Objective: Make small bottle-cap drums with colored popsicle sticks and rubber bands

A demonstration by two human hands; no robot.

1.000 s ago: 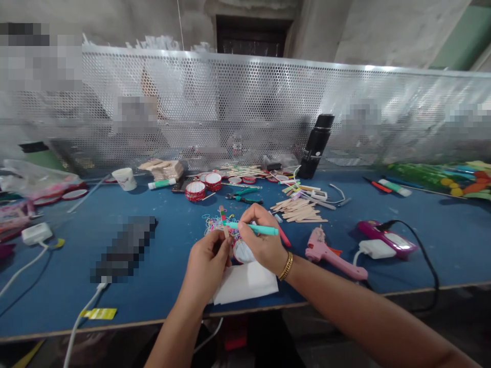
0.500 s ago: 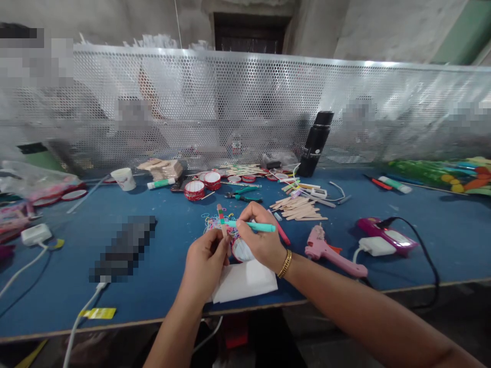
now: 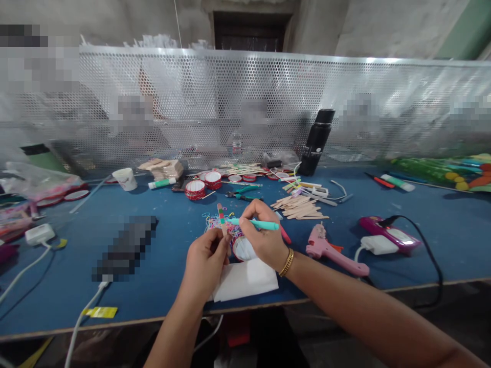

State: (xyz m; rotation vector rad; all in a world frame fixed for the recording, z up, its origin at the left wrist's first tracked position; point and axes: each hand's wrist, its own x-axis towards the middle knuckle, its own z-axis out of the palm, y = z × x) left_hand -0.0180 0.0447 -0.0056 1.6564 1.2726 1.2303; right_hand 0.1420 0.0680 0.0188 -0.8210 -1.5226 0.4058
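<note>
Between thumb and fingers, my left hand (image 3: pixel 209 255) pinches a wooden craft stick (image 3: pixel 221 216) that points up and away, with red, green and teal bands coloured on its upper part. My right hand (image 3: pixel 263 235) grips a turquoise marker (image 3: pixel 264 225), its tip at or very near the coloured bands; whether it touches I cannot tell. Just beyond and below the hands lie a heap of small colourful rubber loops (image 3: pixel 211 222) and a round white-topped, red-rimmed piece (image 3: pixel 244 249), partly hidden. A folded white paper (image 3: pixel 245 281) lies under my wrists at the table edge.
Right of my hands are a pink glue gun (image 3: pixel 333 250), a purple device (image 3: pixel 389 235) with cables and a pile of craft sticks (image 3: pixel 299 206). Farther back stand red drums (image 3: pixel 195 189), teal pliers (image 3: pixel 243 192) and a black bottle (image 3: pixel 316 143). A blurred phone (image 3: pixel 126 248) lies left.
The right hand and marker have shifted slightly to the right, drawing the tip back a little from the stick. The left hand holds the stick nearly still.
</note>
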